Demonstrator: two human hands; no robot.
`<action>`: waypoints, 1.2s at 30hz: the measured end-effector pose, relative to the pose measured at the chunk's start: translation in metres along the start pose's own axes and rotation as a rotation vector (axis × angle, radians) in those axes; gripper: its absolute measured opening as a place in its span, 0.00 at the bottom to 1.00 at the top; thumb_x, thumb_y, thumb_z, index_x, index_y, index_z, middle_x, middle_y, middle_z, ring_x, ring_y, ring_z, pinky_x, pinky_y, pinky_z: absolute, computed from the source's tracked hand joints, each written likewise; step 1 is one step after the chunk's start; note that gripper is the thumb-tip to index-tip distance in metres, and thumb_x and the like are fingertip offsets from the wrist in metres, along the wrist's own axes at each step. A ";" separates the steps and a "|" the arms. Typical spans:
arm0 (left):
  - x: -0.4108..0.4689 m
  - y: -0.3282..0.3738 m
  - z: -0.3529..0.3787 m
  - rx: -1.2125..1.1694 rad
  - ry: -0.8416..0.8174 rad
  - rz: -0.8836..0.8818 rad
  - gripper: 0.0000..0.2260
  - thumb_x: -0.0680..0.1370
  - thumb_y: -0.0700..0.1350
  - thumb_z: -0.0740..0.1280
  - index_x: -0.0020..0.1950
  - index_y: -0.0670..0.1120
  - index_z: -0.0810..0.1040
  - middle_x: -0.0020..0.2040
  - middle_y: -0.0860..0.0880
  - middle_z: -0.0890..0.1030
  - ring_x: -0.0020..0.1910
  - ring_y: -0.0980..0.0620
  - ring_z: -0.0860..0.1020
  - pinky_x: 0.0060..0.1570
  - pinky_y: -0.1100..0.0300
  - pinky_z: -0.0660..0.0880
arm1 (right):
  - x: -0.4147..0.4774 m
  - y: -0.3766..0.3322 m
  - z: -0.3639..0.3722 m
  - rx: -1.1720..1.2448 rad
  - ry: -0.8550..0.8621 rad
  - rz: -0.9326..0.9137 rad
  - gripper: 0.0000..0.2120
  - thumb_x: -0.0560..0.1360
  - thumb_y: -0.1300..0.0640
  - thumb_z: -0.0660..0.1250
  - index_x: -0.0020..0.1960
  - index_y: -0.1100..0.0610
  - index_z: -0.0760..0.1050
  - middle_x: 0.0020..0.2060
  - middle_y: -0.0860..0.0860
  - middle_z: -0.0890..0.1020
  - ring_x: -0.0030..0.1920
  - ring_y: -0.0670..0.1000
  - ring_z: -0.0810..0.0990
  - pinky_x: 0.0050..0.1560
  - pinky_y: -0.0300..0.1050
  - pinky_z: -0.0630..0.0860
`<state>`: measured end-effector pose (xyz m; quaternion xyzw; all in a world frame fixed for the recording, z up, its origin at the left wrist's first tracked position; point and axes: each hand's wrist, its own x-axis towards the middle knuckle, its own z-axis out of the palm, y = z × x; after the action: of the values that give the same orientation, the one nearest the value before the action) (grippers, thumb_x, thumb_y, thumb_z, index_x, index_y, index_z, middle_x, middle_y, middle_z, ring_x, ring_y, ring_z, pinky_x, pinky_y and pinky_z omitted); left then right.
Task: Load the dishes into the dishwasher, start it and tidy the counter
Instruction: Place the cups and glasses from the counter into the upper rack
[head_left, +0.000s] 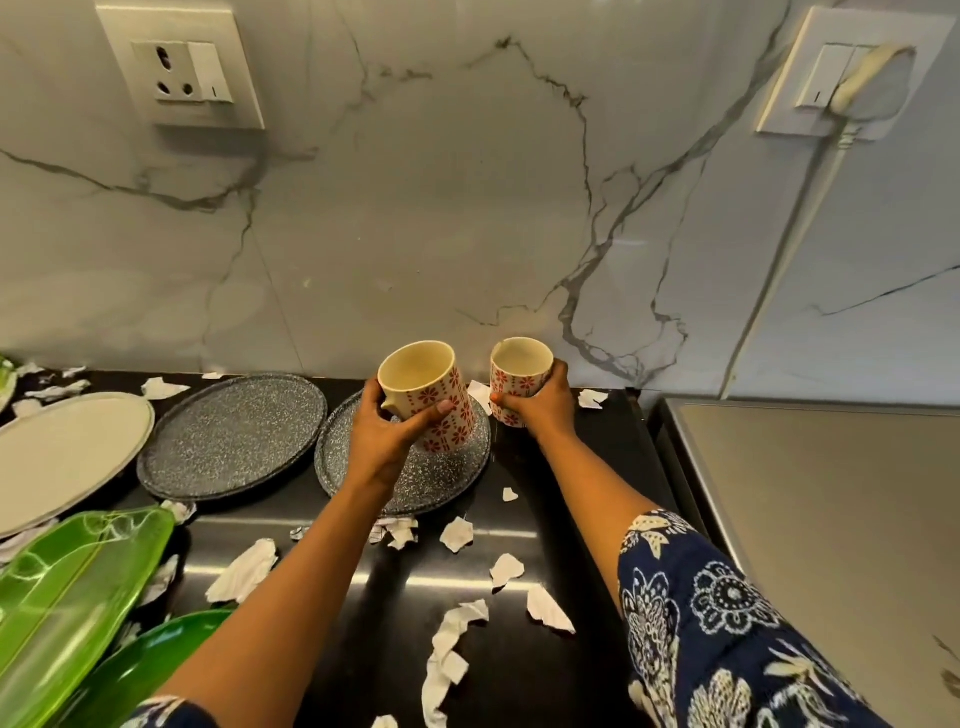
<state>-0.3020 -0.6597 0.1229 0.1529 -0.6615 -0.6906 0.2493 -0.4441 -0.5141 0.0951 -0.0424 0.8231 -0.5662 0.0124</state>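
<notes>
Gripping a cup (434, 397) in the left hand (382, 434), tipped over a speckled plate (447, 480). Clutching a second cup (519, 366) in the right hand (543, 408), upright, just right of that plate, by the wall. Paper scraps (457, 535) strewn across the black worktop (571, 493).

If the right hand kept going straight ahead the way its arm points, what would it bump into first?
Probably the marble wall behind the counter. The right hand grips a smaller flowered mug, so the mug would likely touch first; the gap is hard to judge.
</notes>
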 end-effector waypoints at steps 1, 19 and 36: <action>-0.002 0.001 -0.001 -0.016 -0.007 -0.004 0.34 0.58 0.47 0.79 0.60 0.55 0.70 0.54 0.51 0.77 0.52 0.56 0.76 0.43 0.65 0.76 | -0.003 0.001 -0.001 -0.003 0.007 -0.020 0.43 0.60 0.55 0.81 0.68 0.56 0.62 0.64 0.55 0.72 0.65 0.56 0.70 0.61 0.48 0.70; -0.284 0.067 0.074 -0.164 -0.101 0.063 0.48 0.49 0.62 0.81 0.65 0.50 0.69 0.54 0.48 0.80 0.54 0.53 0.80 0.47 0.56 0.79 | -0.286 0.012 -0.271 0.292 -0.065 -0.247 0.38 0.64 0.58 0.78 0.66 0.48 0.61 0.58 0.47 0.75 0.58 0.49 0.76 0.54 0.52 0.79; -0.664 -0.007 0.160 -0.107 -0.158 -0.262 0.50 0.47 0.63 0.81 0.65 0.50 0.69 0.55 0.50 0.79 0.52 0.56 0.80 0.43 0.59 0.79 | -0.559 0.199 -0.532 -0.007 -0.224 0.210 0.34 0.65 0.57 0.77 0.65 0.51 0.64 0.52 0.51 0.78 0.51 0.53 0.79 0.45 0.45 0.78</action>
<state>0.1610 -0.1623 0.0496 0.1696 -0.6157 -0.7613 0.1119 0.0653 0.0989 0.0851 -0.0190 0.8184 -0.5507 0.1632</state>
